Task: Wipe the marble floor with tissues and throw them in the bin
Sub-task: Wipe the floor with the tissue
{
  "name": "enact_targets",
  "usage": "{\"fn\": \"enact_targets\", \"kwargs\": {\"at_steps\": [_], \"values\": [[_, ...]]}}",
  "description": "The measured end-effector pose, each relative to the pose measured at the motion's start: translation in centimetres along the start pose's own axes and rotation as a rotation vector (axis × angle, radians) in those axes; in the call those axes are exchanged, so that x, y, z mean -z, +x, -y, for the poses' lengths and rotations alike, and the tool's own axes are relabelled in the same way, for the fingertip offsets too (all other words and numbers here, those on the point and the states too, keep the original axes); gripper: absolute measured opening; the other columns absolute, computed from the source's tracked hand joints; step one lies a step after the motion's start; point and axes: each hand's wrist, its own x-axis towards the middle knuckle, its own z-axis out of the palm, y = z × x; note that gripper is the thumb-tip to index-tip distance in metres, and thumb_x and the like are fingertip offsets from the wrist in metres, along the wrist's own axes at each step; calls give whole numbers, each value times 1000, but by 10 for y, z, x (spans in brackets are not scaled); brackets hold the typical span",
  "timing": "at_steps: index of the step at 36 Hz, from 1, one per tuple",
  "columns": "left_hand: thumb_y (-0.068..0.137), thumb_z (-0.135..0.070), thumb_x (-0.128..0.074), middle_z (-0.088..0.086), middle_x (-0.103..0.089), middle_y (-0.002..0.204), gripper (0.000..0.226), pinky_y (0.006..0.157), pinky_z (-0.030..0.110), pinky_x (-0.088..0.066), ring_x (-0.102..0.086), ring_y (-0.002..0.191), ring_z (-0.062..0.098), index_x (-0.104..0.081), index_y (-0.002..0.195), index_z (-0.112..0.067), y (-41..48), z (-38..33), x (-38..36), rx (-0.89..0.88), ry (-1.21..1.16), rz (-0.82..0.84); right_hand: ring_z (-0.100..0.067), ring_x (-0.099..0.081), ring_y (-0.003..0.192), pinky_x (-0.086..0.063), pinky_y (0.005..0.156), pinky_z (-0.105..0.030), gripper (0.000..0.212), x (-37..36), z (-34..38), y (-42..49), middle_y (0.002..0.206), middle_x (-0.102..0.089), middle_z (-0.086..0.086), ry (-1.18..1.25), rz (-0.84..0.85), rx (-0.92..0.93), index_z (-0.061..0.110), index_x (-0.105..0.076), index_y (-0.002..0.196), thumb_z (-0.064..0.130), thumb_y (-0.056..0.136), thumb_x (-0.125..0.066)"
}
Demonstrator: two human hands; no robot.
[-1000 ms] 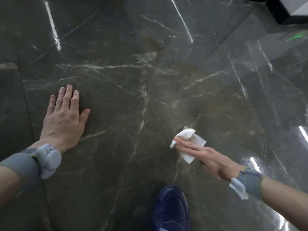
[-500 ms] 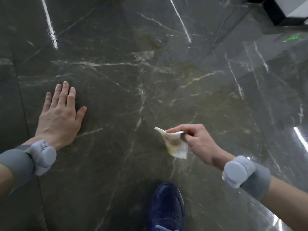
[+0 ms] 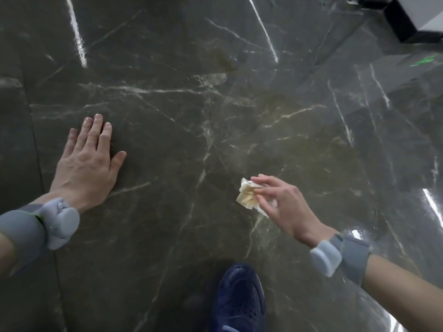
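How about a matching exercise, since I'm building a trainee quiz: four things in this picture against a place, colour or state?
Things:
1. left hand
2. right hand
3. tissue
4. shoe

Descriptions:
A. dark blue, at the bottom edge of the view
B. flat on the marble floor, fingers straight
C. crumpled, stained yellowish
D. pinches the paper between its fingertips

Pairs: 1-B, 2-D, 3-C, 4-A
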Motion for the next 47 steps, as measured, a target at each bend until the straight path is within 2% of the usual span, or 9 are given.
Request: {"fn": "enact_targets", "kwargs": {"at_steps": [4, 7, 10, 17, 26, 31, 35, 39, 47], "values": [[104, -46, -32, 15, -12, 172, 72, 130, 47, -5, -7, 160, 30, -20, 161, -4, 0, -1, -2, 4, 1, -10, -15, -25, 155, -23, 127, -38, 46, -11, -4, -19, 164, -34, 3, -269, 142, 206, 7, -58, 142, 3, 96, -60], [105, -46, -33, 14, -12, 172, 71, 130, 45, -3, -7, 160, 29, -20, 161, -4, -1, 0, -4, 4, 2, -14, -10, 2, 158, -17, 128, -35, 60, -21, -4, -37, 172, 2, 3, -230, 239, 153, 7, -24, 161, 12, 105, -45], [105, -45, -34, 14, -12, 172, 71, 130, 46, -4, -8, 160, 29, -20, 161, -4, 0, -1, -3, 4, 0, -14, -14, 11, 158, -12, 129, -39, 68, -28, -4, -50, 171, 17, 3, -185, 319, 175, 10, -5, 164, 16, 108, -43], [105, -46, -32, 13, -9, 173, 71, 130, 47, -5, -5, 161, 27, -18, 162, -5, -1, -2, -1, 12, -1, 15, -15, 9, 158, -9, 128, -37, 115, -18, -12, -61, 171, 15, 5, -183, 534, 386, 20, 4, 164, -30, 70, -38], [105, -46, -31, 13, -10, 173, 71, 130, 47, -6, -6, 161, 27, -19, 162, -5, 0, -3, 4, 15, -6, 26, -12, 13, 157, -12, 128, -30, 92, -7, -33, -45, 171, 17, 2, -335, 637, 624, 10, 0, 163, -21, 80, -24], [105, -45, -31, 11, -11, 173, 70, 130, 45, -7, -8, 160, 26, -20, 162, -7, -1, 2, 6, -8, -6, 31, -7, 8, 157, -4, 127, -21, 76, 12, -57, -33, 171, 12, 7, -244, 432, 301, 18, -2, 164, -9, 99, -30], [105, -44, -32, 12, -11, 173, 70, 130, 46, -7, -8, 160, 26, -20, 162, -6, -1, 2, 5, -13, -4, 24, -6, 8, 157, -9, 127, -31, 69, 26, -82, -22, 170, 16, 10, -238, 314, 78, 16, 1, 163, -3, 107, -36], [105, -44, -33, 13, -11, 173, 71, 130, 47, -5, -7, 160, 28, -19, 161, -5, -1, -2, 1, 8, -10, 10, -6, 10, 157, -12, 129, -35, 63, 11, -79, -20, 170, 16, 9, -227, 238, -6, 15, 2, 163, 5, 107, -25], [104, -43, -34, 17, -13, 172, 70, 130, 49, -5, -8, 160, 31, -22, 160, -2, 0, -7, -1, 35, -30, -1, -10, 8, 158, -6, 129, -32, 102, -34, -9, -17, 171, 13, 8, -43, 253, 128, 16, -5, 164, -32, 81, -41]]}}
